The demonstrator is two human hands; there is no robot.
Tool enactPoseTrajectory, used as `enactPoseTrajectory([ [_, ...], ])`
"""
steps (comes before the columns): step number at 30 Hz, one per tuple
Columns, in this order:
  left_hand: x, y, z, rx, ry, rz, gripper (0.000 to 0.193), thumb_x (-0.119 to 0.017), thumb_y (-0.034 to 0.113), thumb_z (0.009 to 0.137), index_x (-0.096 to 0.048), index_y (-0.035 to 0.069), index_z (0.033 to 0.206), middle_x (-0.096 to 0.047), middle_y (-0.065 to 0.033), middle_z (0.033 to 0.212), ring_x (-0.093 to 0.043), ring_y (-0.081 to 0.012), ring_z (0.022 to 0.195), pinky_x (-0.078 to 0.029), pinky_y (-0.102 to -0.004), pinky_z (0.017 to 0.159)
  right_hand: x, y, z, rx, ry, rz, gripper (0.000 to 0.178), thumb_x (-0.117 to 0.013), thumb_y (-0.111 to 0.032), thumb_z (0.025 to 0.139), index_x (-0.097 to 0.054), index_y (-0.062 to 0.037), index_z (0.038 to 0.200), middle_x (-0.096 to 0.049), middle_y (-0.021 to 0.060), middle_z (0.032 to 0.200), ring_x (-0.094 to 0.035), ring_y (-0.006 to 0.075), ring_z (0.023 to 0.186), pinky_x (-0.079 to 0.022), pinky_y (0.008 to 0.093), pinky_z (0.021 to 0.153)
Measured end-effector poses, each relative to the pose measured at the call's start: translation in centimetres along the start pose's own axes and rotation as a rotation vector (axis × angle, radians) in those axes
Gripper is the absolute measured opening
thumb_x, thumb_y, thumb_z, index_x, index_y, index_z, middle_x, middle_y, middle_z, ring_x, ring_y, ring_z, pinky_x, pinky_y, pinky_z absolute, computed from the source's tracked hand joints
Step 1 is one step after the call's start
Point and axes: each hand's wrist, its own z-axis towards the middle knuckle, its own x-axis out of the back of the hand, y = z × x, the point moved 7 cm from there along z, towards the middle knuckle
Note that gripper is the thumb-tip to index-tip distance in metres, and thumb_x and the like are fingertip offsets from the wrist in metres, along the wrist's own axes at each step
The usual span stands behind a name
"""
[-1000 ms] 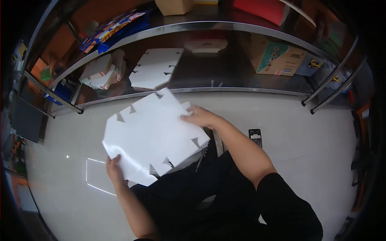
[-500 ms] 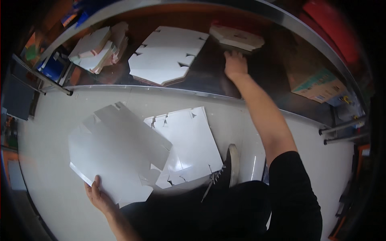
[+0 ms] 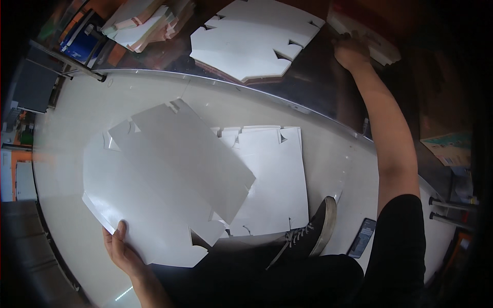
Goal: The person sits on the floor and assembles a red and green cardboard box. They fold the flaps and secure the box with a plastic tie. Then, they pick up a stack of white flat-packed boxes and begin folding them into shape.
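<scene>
Glossy pale tiled floor (image 3: 144, 92) below; along it, the front edge of a dark metal shelf (image 3: 328, 97). Notched white cardboard sheet (image 3: 164, 169), maybe several layers, raised above the floor, overlapping in view a squarish white cardboard stack (image 3: 272, 179). Notched white cardboard pile (image 3: 257, 36) just behind the shelf's front edge; low pale cardboard bundle (image 3: 382, 49) farther back, to its right. Left hand (image 3: 120, 249) clamped on the sheet's near-left edge, thumb on top. Right hand (image 3: 353, 53) at the bundle; too dim to tell whether its fingers have closed. Step, my judgement: holding one piece, reaching for another. Next move calls for a sure grip on the bundle, sheet kept steady. Smallest: black rectangular phone (image 3: 362, 237) on the floor.
</scene>
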Motion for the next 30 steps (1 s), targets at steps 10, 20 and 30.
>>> enactPoseTrajectory([
  [10,0.6,-0.9,-0.2,0.032,-0.053,-0.102,0.048,-0.063,0.017,0.094,-0.054,-0.007,0.134,-0.061,-0.0133,0.117,-0.059,-0.0237,0.108,-0.046,-0.0344,0.095,0.1,2.8,-8.4,-0.06,0.201,0.272,0.058,-0.05,-0.061,0.098,-0.061,-0.0113,0.126,-0.064,0.0146,0.127,-0.049,0.0341,0.132,-0.022,0.0656,0.116],
  [20,-0.5,-0.1,-0.5,0.036,0.005,-0.097,0.047,-0.062,0.018,0.091,-0.053,-0.006,0.131,-0.062,-0.0159,0.11,-0.059,-0.0251,0.104,-0.046,-0.035,0.092,-1.0,10.6,-6.4,-0.225,0.454,0.515,0.053,-0.066,-0.049,0.091,-0.066,-0.0065,0.124,-0.061,0.0181,0.133,-0.054,0.0417,0.125,-0.047,0.0509,0.102],
  [30,-0.3,-0.3,-0.4,0.035,-0.024,-0.126,0.048,-0.063,0.018,0.09,-0.053,-0.006,0.131,-0.063,-0.0167,0.112,-0.061,-0.0255,0.104,-0.047,-0.0341,0.092,-2.3,9.1,-11.9,-0.105,0.423,0.691,0.061,-0.072,-0.039,0.09,-0.057,-0.002,0.135,-0.05,0.023,0.146,-0.044,0.0423,0.137,-0.038,0.0469,0.115],
])
